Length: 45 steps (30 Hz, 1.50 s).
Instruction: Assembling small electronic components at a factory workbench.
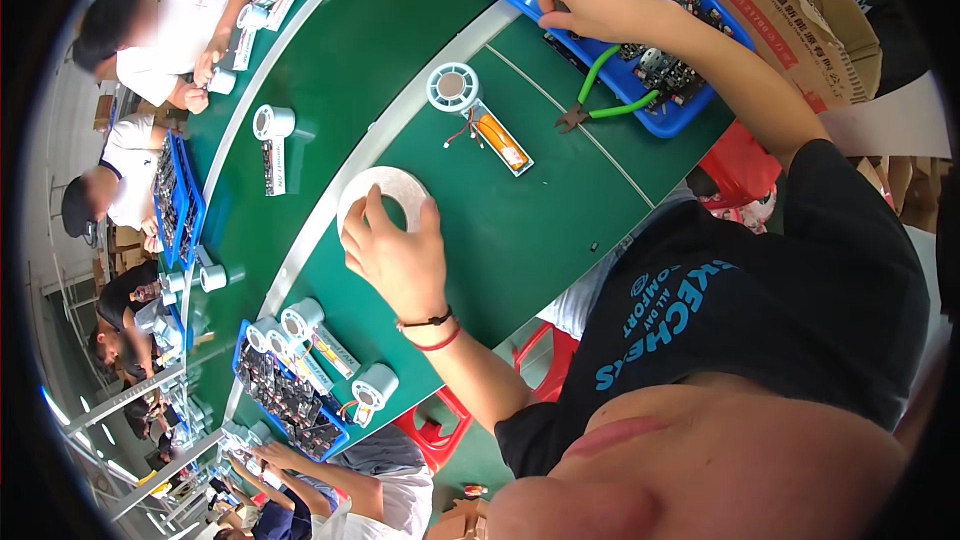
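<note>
My left hand [402, 258], a cord bracelet at its wrist, lies over a roll of white tape [352, 192], thumb and fingers curved round it. At the far right, my right hand [592, 2] reaches over a blue tray [662, 122] of small dark circuit boards [668, 70]. Its fingers are drawn together; whatever they pinch is hidden. Between the hands lies a handheld fan [453, 88] with a round light-blue head, an open handle showing an orange battery [500, 142], and loose wires. Side cutters [590, 112] with green handles rest half against the tray.
A cardboard box [790, 20] stands beyond the tray. Several fans [302, 320] and another blue tray [335, 448] of parts sit at left. Another fan [273, 124] is across the pale divider [310, 240]. People [165, 30] work along the far side; another person's arms [310, 465] are nearby.
</note>
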Each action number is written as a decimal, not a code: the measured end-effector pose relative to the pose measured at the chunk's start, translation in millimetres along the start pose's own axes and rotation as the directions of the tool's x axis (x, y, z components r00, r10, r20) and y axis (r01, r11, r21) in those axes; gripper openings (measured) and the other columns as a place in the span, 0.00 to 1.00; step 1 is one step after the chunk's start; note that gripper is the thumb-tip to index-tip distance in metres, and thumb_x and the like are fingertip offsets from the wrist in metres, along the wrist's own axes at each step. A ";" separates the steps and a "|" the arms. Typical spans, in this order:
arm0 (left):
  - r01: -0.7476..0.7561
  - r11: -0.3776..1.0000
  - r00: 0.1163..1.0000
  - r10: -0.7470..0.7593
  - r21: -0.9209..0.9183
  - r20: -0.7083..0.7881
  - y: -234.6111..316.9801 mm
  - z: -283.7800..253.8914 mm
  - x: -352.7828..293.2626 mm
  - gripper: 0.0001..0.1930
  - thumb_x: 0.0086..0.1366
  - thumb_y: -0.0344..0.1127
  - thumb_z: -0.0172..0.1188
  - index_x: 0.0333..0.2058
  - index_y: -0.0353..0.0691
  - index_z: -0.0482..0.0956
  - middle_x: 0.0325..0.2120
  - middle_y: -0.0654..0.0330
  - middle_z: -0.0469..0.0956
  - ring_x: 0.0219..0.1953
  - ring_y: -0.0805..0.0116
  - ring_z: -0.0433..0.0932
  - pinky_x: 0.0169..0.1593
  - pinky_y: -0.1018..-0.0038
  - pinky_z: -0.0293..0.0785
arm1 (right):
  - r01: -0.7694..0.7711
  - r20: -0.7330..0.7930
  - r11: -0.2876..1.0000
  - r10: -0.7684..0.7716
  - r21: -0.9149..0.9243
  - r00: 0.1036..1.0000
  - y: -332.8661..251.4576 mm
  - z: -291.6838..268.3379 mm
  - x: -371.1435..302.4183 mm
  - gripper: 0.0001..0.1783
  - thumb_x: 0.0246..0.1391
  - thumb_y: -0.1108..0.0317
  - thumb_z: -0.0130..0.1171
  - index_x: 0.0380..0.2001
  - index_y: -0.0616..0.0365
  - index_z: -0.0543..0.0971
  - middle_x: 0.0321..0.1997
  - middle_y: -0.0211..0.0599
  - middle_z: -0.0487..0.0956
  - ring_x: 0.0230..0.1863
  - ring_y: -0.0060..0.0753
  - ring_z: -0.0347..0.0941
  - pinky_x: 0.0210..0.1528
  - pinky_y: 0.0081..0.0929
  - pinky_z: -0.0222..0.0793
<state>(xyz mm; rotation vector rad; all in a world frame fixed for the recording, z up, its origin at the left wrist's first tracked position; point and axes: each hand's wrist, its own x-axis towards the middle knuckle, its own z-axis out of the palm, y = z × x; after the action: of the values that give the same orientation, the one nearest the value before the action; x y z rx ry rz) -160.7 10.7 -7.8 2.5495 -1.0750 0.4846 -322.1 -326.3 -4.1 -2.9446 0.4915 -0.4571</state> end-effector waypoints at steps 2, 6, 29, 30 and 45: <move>0.009 1.000 0.997 -0.009 -0.005 0.074 -18.2 2.0 -5.0 0.22 0.53 0.43 0.73 0.44 0.37 0.82 0.48 0.51 0.78 0.57 0.49 0.72 0.62 0.52 0.63 | -0.003 -0.019 0.995 0.005 0.098 1.000 -21.4 -7.8 1.7 0.13 0.58 0.60 0.66 0.28 0.57 0.77 0.33 0.36 0.75 0.34 0.42 0.76 0.39 0.38 0.71; -0.007 0.999 0.974 0.014 -0.034 0.225 -26.4 4.4 -10.6 0.24 0.52 0.47 0.74 0.42 0.37 0.83 0.51 0.52 0.77 0.59 0.48 0.70 0.64 0.51 0.61 | 0.177 -0.120 0.947 -0.149 0.268 0.981 -67.6 -13.2 3.9 0.16 0.59 0.56 0.66 0.28 0.57 0.78 0.33 0.35 0.75 0.31 0.42 0.75 0.36 0.36 0.70; -0.007 0.728 0.978 0.149 -0.685 0.149 35.6 -9.9 38.7 0.24 0.68 0.43 0.59 0.55 0.30 0.73 0.42 0.47 0.81 0.45 0.52 0.73 0.54 0.60 0.67 | 0.475 -0.424 0.707 -0.267 0.524 0.865 -135.2 -8.9 1.8 0.15 0.52 0.71 0.69 0.43 0.56 0.80 0.47 0.35 0.76 0.39 0.38 0.78 0.40 0.33 0.77; -0.015 0.723 0.979 0.152 -0.691 0.138 35.2 -7.0 36.6 0.25 0.68 0.43 0.59 0.56 0.30 0.73 0.43 0.47 0.81 0.46 0.51 0.72 0.55 0.60 0.67 | 0.474 -0.420 0.702 -0.268 0.532 0.867 -134.5 -9.6 1.4 0.14 0.51 0.71 0.69 0.42 0.57 0.80 0.47 0.35 0.77 0.38 0.38 0.78 0.39 0.32 0.77; -0.058 0.686 0.985 0.157 -0.725 0.070 28.7 12.5 19.4 0.27 0.68 0.45 0.59 0.57 0.28 0.73 0.44 0.45 0.80 0.47 0.50 0.72 0.53 0.58 0.70 | 0.446 -0.391 0.648 -0.240 0.617 0.889 -138.6 -4.6 -0.9 0.11 0.48 0.73 0.72 0.32 0.58 0.78 0.37 0.33 0.78 0.32 0.37 0.76 0.32 0.29 0.73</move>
<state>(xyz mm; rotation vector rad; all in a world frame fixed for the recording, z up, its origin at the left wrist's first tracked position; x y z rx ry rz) -166.7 -25.6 -5.8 1.8241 -1.1657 -0.0951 -283.0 -196.1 23.2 -2.2115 -0.2267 -0.8796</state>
